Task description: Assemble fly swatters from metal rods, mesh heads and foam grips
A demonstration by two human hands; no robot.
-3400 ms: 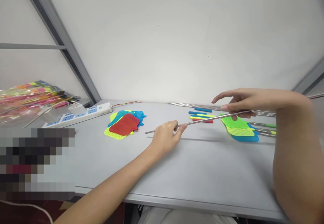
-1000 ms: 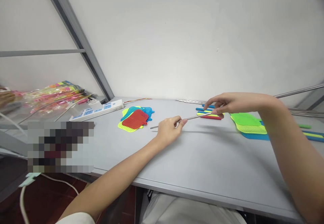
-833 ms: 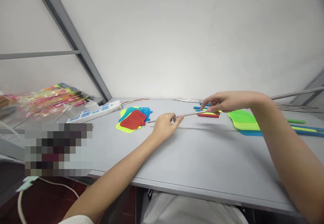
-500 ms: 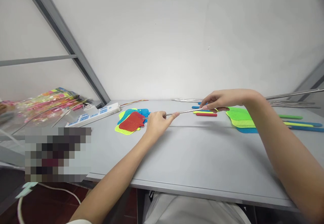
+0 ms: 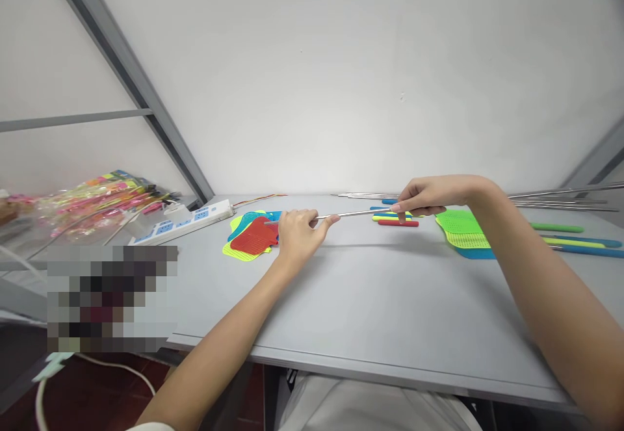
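A thin metal rod (image 5: 358, 212) is held above the table, running nearly level between my two hands. My left hand (image 5: 298, 231) is wrapped round its left part, thumb stretched along it; the rod's left end shows over a red mesh fly swatter head (image 5: 253, 235). Blue and yellow swatter heads lie under the red one. My right hand (image 5: 422, 197) pinches the rod farther right, fingers bent down. Past my right wrist a rod continues in line, seemingly the same one. Behind and below the right hand lie red (image 5: 390, 223), yellow and blue handles.
Green, yellow and blue swatters (image 5: 463, 229) lie at right, partly behind my forearm. More metal rods (image 5: 565, 204) lie along the back by the wall. At left are a white power strip (image 5: 195, 220), bagged colourful goods (image 5: 107, 200) and a pixelated patch.
My right hand has shifted slightly right along the rod, its fingers drawn closer together. The rod's far right end has tipped lower. My left hand has moved slightly left, keeping its grip.
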